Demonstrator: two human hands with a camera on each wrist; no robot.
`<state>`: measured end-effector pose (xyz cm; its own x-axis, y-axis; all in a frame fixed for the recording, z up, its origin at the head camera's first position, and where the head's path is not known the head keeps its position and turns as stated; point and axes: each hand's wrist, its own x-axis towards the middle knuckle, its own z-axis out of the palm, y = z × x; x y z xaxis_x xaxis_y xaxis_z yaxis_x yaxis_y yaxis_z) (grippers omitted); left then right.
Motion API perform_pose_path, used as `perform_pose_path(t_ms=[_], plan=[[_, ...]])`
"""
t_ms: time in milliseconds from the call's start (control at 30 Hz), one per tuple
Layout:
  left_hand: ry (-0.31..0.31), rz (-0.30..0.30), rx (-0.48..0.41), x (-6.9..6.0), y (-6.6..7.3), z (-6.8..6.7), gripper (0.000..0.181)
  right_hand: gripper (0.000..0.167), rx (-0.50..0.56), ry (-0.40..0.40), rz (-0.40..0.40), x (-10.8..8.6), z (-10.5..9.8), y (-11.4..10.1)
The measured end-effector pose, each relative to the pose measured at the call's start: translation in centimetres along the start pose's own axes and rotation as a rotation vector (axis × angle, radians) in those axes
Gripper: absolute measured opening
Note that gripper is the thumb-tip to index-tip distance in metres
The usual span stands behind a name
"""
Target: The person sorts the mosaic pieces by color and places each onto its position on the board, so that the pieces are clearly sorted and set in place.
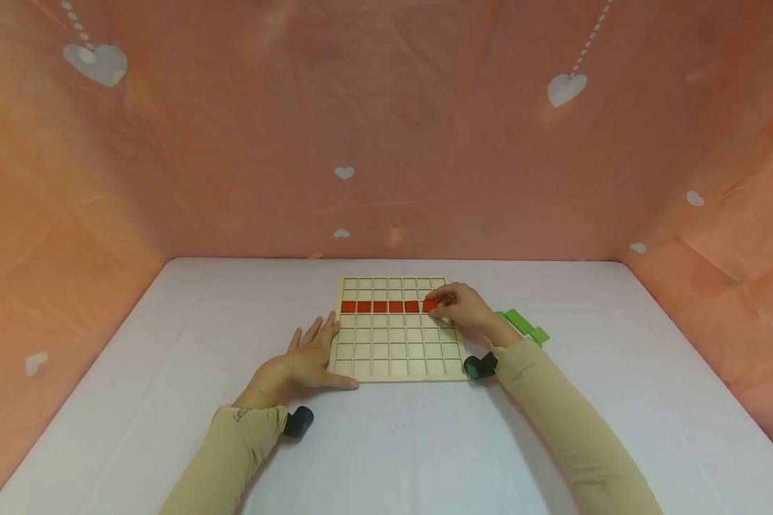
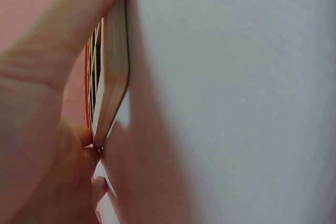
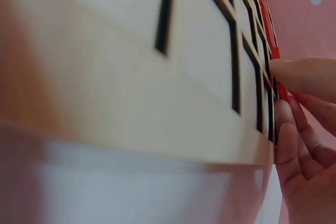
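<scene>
A pale wooden grid board (image 1: 389, 351) lies flat, with a row of red square tiles (image 1: 380, 307) across its third row from the back. At the right end of that row, the right hand (image 1: 465, 307) pinches a red tile (image 1: 429, 305) between thumb and fingers; the right wrist view shows this red piece (image 3: 282, 92) at the board's edge. Spread at the board's left side, the left hand (image 1: 307, 360) touches its edge with fingertips and has its thumb at the front left corner. The board's side (image 2: 115, 51) shows under that thumb in the left wrist view.
Several green pieces (image 1: 519, 321) lie on the white table (image 1: 399, 443) to the right of the board, partly hidden by the right hand and wrist. A black wrist device (image 1: 298, 422) sits by the left cuff, another (image 1: 480, 366) by the right cuff. Pink cloth with hearts stands behind.
</scene>
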<state>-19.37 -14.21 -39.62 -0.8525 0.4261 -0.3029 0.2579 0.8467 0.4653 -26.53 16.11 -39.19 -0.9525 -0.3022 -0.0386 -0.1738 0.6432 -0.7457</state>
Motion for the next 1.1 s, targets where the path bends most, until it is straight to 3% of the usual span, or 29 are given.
perform_pose_path(t_ms=[1100], plan=[[0.007,0.001,0.007,-0.21,0.21,0.00,0.113,0.031,-0.009,-0.013,0.000,0.38,0.25,0.08]])
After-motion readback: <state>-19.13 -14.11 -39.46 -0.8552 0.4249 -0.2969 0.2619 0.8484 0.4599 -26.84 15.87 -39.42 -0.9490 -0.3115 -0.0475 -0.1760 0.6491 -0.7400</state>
